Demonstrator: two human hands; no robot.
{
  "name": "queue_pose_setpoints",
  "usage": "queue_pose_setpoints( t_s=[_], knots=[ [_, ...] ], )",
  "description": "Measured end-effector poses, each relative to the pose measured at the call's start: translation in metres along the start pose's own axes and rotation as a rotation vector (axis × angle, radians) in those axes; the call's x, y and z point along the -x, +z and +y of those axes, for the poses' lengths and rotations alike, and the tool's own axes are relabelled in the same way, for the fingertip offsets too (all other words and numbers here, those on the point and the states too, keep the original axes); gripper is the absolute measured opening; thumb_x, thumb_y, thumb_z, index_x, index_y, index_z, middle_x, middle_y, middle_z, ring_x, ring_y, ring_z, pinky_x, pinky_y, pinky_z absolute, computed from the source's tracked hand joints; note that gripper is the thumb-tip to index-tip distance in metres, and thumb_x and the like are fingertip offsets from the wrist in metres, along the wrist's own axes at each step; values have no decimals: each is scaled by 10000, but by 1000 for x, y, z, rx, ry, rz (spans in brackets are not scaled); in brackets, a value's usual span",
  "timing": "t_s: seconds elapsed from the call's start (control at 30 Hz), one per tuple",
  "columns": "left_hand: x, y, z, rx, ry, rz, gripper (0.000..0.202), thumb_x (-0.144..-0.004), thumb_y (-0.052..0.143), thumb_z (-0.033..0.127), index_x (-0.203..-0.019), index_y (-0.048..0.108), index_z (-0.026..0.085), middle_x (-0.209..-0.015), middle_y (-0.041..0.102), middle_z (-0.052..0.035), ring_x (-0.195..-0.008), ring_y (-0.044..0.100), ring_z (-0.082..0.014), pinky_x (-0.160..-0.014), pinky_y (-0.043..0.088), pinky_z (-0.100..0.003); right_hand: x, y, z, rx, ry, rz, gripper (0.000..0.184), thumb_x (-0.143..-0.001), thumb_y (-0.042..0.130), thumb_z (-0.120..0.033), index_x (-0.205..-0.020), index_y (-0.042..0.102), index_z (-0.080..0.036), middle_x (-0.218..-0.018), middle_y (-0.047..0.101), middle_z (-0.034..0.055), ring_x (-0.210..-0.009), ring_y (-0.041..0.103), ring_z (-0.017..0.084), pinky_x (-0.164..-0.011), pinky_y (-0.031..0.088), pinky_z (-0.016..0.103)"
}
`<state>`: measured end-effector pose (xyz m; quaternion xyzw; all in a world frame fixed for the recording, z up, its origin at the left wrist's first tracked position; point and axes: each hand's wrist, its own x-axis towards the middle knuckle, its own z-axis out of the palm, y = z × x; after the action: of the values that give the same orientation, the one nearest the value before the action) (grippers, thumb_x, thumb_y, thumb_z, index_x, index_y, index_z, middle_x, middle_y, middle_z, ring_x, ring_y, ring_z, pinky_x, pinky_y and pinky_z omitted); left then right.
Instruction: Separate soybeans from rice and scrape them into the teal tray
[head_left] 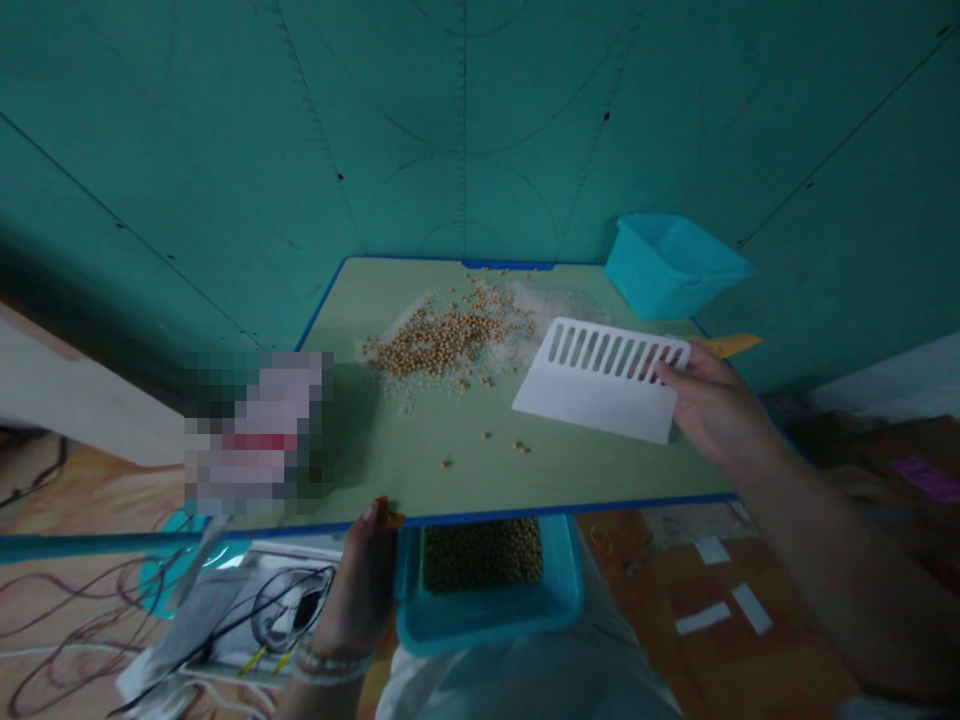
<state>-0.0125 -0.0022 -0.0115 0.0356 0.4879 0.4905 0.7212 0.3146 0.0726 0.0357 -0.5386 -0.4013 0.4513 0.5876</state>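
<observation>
Currently, right hand: it (pixel 709 400) pinches the right end of the scraper, thumb on the near face, fingers behind and partly seen through the slots.
Scraper: white (pixel 592 402), slotted along its upper part, over the right side of the tabletop (pixel 420 490); whether it touches the surface I cannot tell.
Left hand: low at the front edge (pixel 367 575), beside the tub, a bracelet (pixel 330 668) at the wrist; whether its fingers grip anything I cannot tell.
Orange piece: at the left fingertips (pixel 388 515), its shape unclear.
Beans: tan, heaped (pixel 442 340) toward the middle and back of the tabletop, left of the scraper and apart from it; a few stray ones (pixel 520 447) lie nearer the front.
Grains: whitish (pixel 559 300), spread around and among the beans.
Tub: blue (pixel 480 630), below the front edge, holding dark greenish and tan beans.
Box: blue (pixel 660 285), at the back right corner.
Orange strip: just beyond the right hand (pixel 733 346).
Left corner: covered by a pixelated patch.
Wall: green, lined (pixel 465 120), behind the tabletop.
Floor: cables (pixel 75 600) left, paper pieces (pixel 703 618) right.
</observation>
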Motion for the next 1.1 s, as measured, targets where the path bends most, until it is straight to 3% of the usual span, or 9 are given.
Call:
queue_pose_setpoints(
  t_s=[0.13,0.3,0.63,0.8,0.9,1.1],
  knots=[
    [-1,-1,-1,14,22,16,259,-809,437,275,-885,676,208,-731,729,-49,-853,659,-271,-726,524,-382,-1,-10,2,-4,163,4,184,-664,675,-241,-830,597,-229,-775,643,-8,-691,606,160,-711,464,333],
    [1,1,0,16,63,0,152,-722,567,272,-825,672,233,-783,734,-29,-856,659,-274,-720,524,-367,12,2,10,6,206,-29,195,-661,672,-261,-829,582,-226,-756,652,2,-682,604,176,-687,458,345],
    [-4,-4,-2,29,-80,15,301,-795,443,329,-934,676,199,-757,740,-70,-800,677,-290,-705,529,-398,63,22,13,-134,316,-85,211,-725,625,-233,-931,576,-230,-874,668,13,-808,623,181,-759,456,345],
    [-4,-4,-3,26,-37,-16,182,-703,580,364,-705,682,213,-680,732,-56,-792,678,-297,-704,531,-390,78,22,15,-106,368,-162,205,-733,619,-259,-931,570,-244,-885,670,32,-799,630,211,-717,470,366],
    [-3,-4,-3,11,-6,-69,155,-621,672,368,-592,645,218,-662,728,-51,-789,677,-304,-698,533,-381,74,22,12,-100,348,-164,211,-719,628,-264,-922,573,-249,-859,671,31,-794,633,222,-737,467,394],
    [-2,0,-2,9,14,-43,221,-731,528,299,-883,667,222,-776,734,-50,-830,673,-277,-699,528,-370,40,19,12,-63,196,-17,165,-704,638,-269,-853,570,-246,-826,653,15,-800,617,211,-778,441,412]
  ],
)
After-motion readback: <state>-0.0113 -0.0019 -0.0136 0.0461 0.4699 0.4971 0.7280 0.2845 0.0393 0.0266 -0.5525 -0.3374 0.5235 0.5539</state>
